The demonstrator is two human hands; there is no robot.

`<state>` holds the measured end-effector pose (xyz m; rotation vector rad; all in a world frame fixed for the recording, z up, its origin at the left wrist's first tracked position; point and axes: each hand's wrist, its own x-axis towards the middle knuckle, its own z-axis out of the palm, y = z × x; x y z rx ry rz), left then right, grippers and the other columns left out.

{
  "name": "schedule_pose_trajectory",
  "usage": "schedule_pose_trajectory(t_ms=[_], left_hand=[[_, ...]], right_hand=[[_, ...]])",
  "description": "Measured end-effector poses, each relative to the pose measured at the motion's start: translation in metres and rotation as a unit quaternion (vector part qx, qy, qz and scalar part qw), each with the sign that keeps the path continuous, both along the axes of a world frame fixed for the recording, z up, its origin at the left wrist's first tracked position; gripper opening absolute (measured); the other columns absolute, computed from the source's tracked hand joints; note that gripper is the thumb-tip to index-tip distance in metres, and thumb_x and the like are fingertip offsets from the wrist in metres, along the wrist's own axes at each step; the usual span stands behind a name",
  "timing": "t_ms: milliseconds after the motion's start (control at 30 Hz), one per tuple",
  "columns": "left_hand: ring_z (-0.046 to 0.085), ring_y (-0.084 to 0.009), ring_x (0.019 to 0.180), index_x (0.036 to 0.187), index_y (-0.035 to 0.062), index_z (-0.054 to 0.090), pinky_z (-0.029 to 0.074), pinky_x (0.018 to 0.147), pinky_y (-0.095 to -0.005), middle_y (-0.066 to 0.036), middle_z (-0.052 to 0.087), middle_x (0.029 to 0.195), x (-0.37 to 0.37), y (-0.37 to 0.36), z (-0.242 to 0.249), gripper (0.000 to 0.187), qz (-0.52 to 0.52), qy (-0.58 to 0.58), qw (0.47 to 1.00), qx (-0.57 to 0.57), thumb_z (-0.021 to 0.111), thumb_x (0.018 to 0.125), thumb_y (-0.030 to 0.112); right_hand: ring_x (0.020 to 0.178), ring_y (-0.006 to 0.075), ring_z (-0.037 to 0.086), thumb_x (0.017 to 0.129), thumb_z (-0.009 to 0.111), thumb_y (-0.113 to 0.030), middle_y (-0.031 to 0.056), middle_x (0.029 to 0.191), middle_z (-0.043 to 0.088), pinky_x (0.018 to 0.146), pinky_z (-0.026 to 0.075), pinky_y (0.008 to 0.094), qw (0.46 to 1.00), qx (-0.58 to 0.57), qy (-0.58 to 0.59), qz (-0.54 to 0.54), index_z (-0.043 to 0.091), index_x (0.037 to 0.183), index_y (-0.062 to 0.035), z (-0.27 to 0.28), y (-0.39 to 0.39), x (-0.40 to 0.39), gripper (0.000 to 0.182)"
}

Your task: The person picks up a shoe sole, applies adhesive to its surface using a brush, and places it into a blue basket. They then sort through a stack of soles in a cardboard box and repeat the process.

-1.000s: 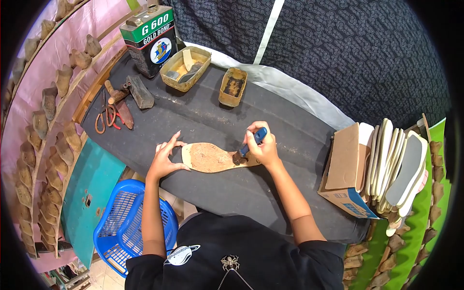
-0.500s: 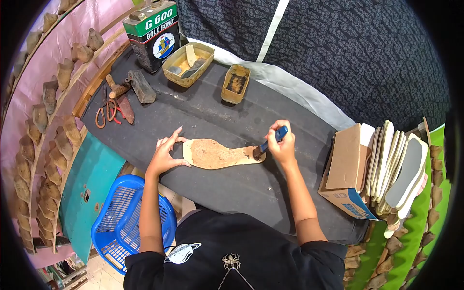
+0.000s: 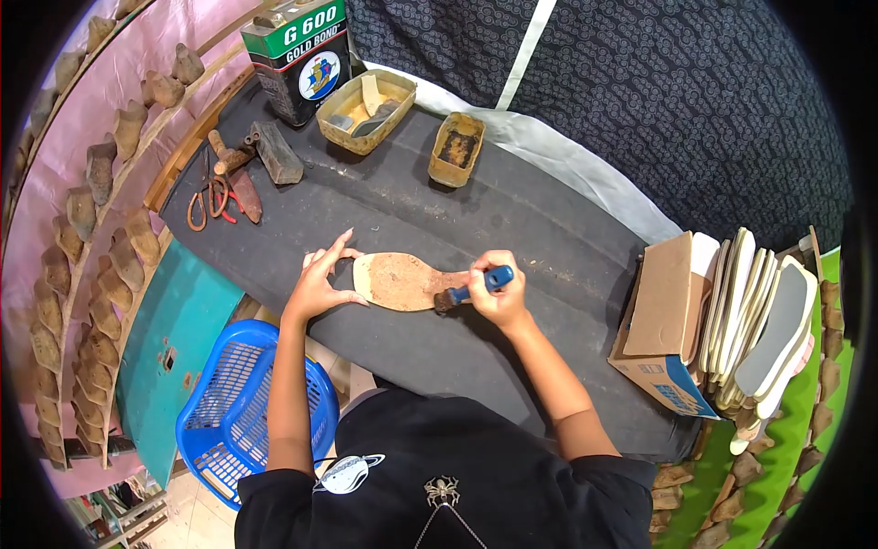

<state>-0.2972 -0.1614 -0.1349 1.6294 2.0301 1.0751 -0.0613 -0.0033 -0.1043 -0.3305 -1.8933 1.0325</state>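
The single view looks forward and steeply down from head height, at arm's reach above the dark table (image 3: 366, 203), with the wearer's shirt (image 3: 389, 439) at six o'clock.

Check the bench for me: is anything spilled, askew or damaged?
Nothing looks tipped over. The pale soles at the cardboard box lean unevenly, fanned out rather than squarely stacked. Small debris is scattered on the dark table beside the right hand, and the brush has dark, caked bristles, perhaps ordinary wear.
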Motion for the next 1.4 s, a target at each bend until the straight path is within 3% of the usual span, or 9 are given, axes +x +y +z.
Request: schedule_pose_trajectory(t_ms=[400,467,533,600,933,1100,1167,1333,1400], left_hand=[[0.039,-0.0153,0.068,0.131,0.0096,0.031,0.029,0.08,-0.0288,0.006,0.058,0.098,0.001,0.001,0.001,0.109,0.0,0.002,1.0,0.006,0.078,0.038,0.043],[0.039,-0.0152,0.068,0.131,0.0097,0.031,0.03,0.08,-0.0289,0.006,0.058,0.098,0.0,0.001,0.001,0.109,-0.001,0.001,1.0,0.002,0.078,0.038,0.042],[0.039,-0.0151,0.068,0.131,0.0099,0.031,0.029,0.079,-0.029,0.006,0.058,0.098,0.0,0.001,-0.001,0.109,-0.001,-0.004,1.0,0.005,0.078,0.038,0.042],[0.039,-0.0151,0.068,0.131,0.0099,0.03,0.029,0.08,-0.0292,0.006,0.058,0.098,0.0,0.001,-0.001,0.109,-0.002,-0.003,1.0,0.006,0.078,0.038,0.042],[0.04,-0.015,0.069,0.131,0.0101,0.03,0.029,0.081,-0.0295,0.006,0.058,0.098,0.001,0.001,0.0,0.109,-0.001,0.009,1.0,0.003,0.078,0.039,0.042],[0.041,-0.015,0.069,0.131,0.0102,0.03,0.029,0.081,-0.0297,0.006,0.058,0.098,0.001,0.001,-0.001,0.109,0.0,0.004,1.0,0.004,0.078,0.038,0.041],[0.041,-0.015,0.069,0.132,0.0102,0.03,0.029,0.081,-0.0297,0.006,0.058,0.098,0.001,0.0,0.0,0.11,0.002,0.005,1.0,0.001,0.078,0.038,0.041],[0.039,-0.0149,0.068,0.131,0.0099,0.03,0.029,0.08,-0.0292,0.006,0.059,0.097,0.0,0.0,-0.004,0.109,0.002,0.005,1.0,0.011,0.078,0.039,0.042],[0.039,-0.0149,0.068,0.131,0.0098,0.03,0.029,0.079,-0.0291,0.006,0.059,0.097,0.001,0.001,-0.003,0.108,0.001,0.008,1.0,0.011,0.078,0.039,0.042]], right_hand=[[0.056,0.0125,0.058,0.074,0.057,0.0,0.0046,0.064,0.057,0.052,0.046,0.0242,0.997,0.052,-0.024,-0.047,0.047,0.088,-0.003,0.012,0.013,0.032,0.018],[0.062,0.011,0.057,0.076,0.057,-0.001,0.0047,0.07,0.057,0.056,0.046,0.0238,0.998,-0.064,0.015,-0.017,0.046,0.094,-0.0026,0.013,0.006,0.025,0.022],[0.069,0.011,0.056,0.076,0.058,-0.003,0.0067,0.078,0.056,0.061,0.045,0.0236,0.997,-0.072,0.025,0.005,0.045,0.098,-0.0029,0.014,0.001,0.016,0.025],[0.065,0.0106,0.055,0.075,0.06,-0.004,0.0056,0.073,0.054,0.059,0.045,0.0231,0.997,-0.01,-0.06,-0.057,0.047,0.096,-0.0036,0.017,0.001,0.015,0.024],[0.058,0.0106,0.052,0.073,0.058,-0.005,0.0054,0.069,0.053,0.053,0.043,0.0225,0.979,0.033,-0.107,-0.171,0.049,0.09,-0.0035,0.031,0.033,0.052,0.019],[0.054,0.0098,0.051,0.074,0.06,-0.005,0.0043,0.07,0.053,0.049,0.041,0.0212,0.989,0.029,-0.091,-0.114,0.047,0.093,-0.0046,0.034,0.04,0.057,0.022],[0.046,0.0078,0.049,0.074,0.062,-0.002,0.0063,0.072,0.055,0.041,0.039,0.0191,0.973,-0.221,-0.055,-0.044,0.042,0.103,-0.0068,0.041,0.034,0.06,0.035],[0.044,0.0065,0.047,0.074,0.061,0.003,0.0123,0.075,0.058,0.037,0.037,0.017,0.962,-0.274,0.007,0.015,0.032,0.113,-0.0092,0.054,0.023,0.062,0.051],[0.048,0.0073,0.049,0.074,0.061,0.003,0.0123,0.077,0.058,0.038,0.038,0.0176,0.979,-0.201,0.03,0.014,0.032,0.111,-0.0094,0.044,0.02,0.059,0.048]])
